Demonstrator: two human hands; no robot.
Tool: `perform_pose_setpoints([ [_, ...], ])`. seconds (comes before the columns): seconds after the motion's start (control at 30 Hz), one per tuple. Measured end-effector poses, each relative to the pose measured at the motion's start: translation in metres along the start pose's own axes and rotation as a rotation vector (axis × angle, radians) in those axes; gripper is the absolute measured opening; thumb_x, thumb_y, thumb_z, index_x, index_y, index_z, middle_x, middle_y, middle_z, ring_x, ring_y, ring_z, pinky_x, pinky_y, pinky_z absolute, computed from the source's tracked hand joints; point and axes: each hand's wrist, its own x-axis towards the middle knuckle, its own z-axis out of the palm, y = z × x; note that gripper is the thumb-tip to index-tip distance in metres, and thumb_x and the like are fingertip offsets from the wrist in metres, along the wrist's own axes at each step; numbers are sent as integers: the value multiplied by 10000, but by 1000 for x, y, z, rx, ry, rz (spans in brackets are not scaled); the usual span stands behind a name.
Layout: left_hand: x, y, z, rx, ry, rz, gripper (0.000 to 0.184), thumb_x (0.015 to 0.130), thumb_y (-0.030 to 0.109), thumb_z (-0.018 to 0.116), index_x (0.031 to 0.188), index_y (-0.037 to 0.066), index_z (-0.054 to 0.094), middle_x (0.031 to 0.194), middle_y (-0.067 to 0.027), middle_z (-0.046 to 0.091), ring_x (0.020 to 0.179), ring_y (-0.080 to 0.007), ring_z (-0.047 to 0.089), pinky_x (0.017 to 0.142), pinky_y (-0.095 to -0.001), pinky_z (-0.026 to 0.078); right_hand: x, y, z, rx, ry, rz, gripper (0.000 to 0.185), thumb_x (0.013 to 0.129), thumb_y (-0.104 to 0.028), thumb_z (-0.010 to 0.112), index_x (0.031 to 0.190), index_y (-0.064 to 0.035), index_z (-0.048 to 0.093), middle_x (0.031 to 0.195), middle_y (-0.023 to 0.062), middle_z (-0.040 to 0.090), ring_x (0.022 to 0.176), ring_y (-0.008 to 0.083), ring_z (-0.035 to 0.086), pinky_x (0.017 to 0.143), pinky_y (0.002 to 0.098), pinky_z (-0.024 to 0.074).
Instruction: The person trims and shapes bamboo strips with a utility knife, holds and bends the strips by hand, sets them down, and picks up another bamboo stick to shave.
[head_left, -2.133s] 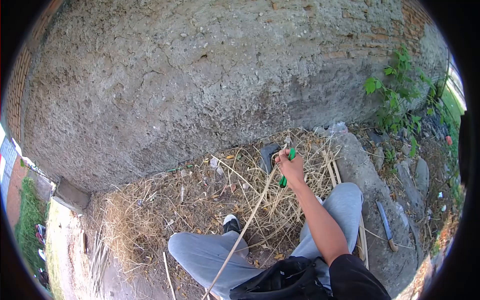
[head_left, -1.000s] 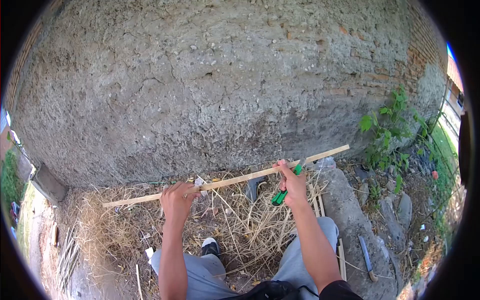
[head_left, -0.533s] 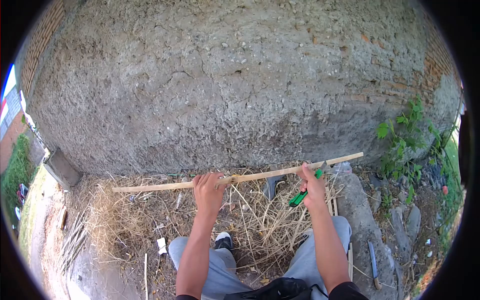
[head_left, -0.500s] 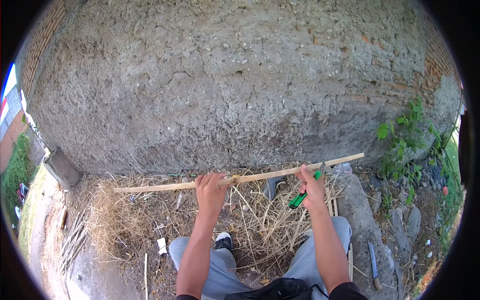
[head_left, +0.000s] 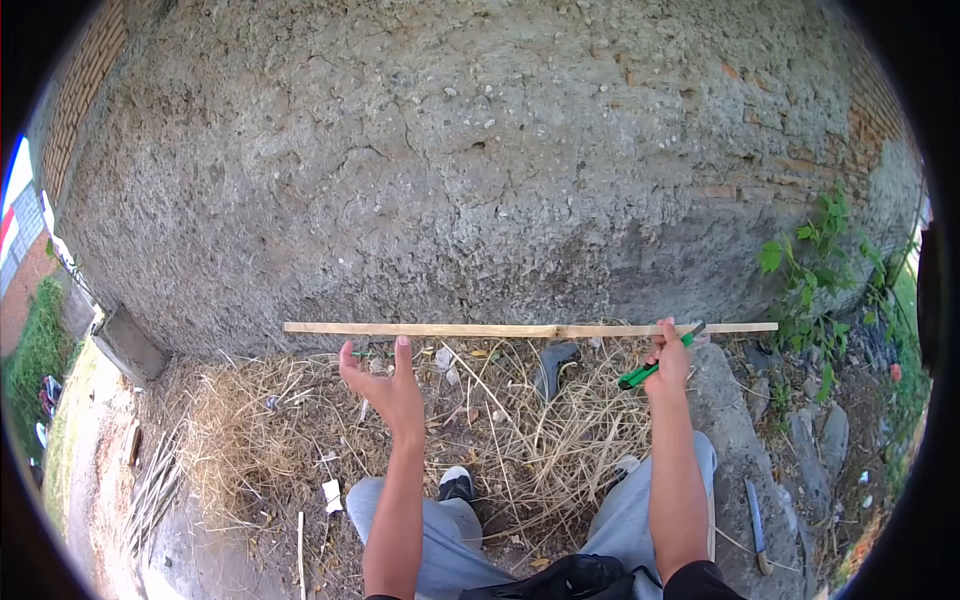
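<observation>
A long, thin pale wooden strip spans the view nearly level in front of the wall, with a darker joint-like mark right of its middle. My right hand is closed round the strip's right part and also holds a green utility knife, its blade end up by the strip. My left hand has thumb and fingers spread just below the strip's left part; whether the fingertips touch it is hard to tell.
A rough earthen wall rises ahead. Straw-like shavings cover the ground by my shoes. A dark object lies near the wall. At the right are a long knife on a stone slab and a green plant.
The strip has shifted right and become more level. My left hand has let go its closed hold and opened below it. My right hand has moved right with the strip and green knife.
</observation>
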Motion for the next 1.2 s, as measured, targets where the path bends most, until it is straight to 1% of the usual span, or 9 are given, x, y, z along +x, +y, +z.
perform_pose_setpoints([
  [0.03,6,-5,-4,1,-1,2,719,825,334,760,1341,15,375,1425,-206,362,1332,-355,319,1102,-544,201,3,-1,-3,2,1,1,236,934,-287,644,947,-52,628,691,-16,468,502,72,359,454,248,319],
  [0.1,20,-15,-16,-597,-231,-637,819,880,405,688,1418,-16,236,1501,-250,190,1389,-373,226,1090,-517,286,9,-3,-7,57,18,0,236,935,-289,642,960,-56,624,700,-18,462,507,72,359,456,252,321],
  [0.13,26,-22,-19,-778,-333,-778,814,920,395,632,1459,-16,180,1491,-252,231,1385,-368,272,1076,-492,358,8,-4,-8,58,18,0,236,935,-289,642,960,-56,624,700,-18,462,507,72,359,456,252,321],
  [0.27,22,-34,-15,-1000,-483,-748,760,961,355,572,1484,-7,154,1474,-245,288,1365,-353,331,1083,-469,380,6,-5,-9,58,-3,-5,240,924,-301,659,968,-68,623,715,-21,456,508,69,353,458,251,321],
  [0.37,18,-37,-12,-985,-521,-663,567,986,278,540,1412,-13,305,1379,-209,443,1278,-319,459,1034,-442,443,3,-5,-8,38,-23,-10,248,915,-309,672,973,-74,622,718,-23,456,507,66,353,458,246,319],
  [0.43,17,-41,-11,-995,-351,-709,252,984,192,545,1151,11,490,1153,-156,594,1084,-281,595,926,-427,521,1,-5,-8,42,-28,-9,252,911,-313,677,975,-76,622,720,-25,459,506,65,352,457,242,317],
  [0.53,18,-39,-11,-939,-344,-727,174,979,175,550,1071,34,503,1019,-109,612,980,-245,626,846,-394,557,3,-5,-8,59,-17,4,258,912,-317,675,981,-75,621,721,-32,451,510,61,353,458,235,316],
  [0.8,13,-32,-10,-902,-386,-701,179,977,173,553,1073,31,501,1018,-92,589,951,-238,632,789,-385,568,18,3,-17,76,-12,65,313,964,-403,568,1049,-102,588,956,-1,631,523,56,361,475,230,335],
  [1.2,13,-37,-10,-860,-354,-712,207,1001,212,504,1134,59,466,1178,-115,601,993,-248,623,800,-410,545,8,-1,-10,61,-6,126,310,901,-415,659,1058,-151,611,773,-48,541,492,46,346,454,218,302],
])
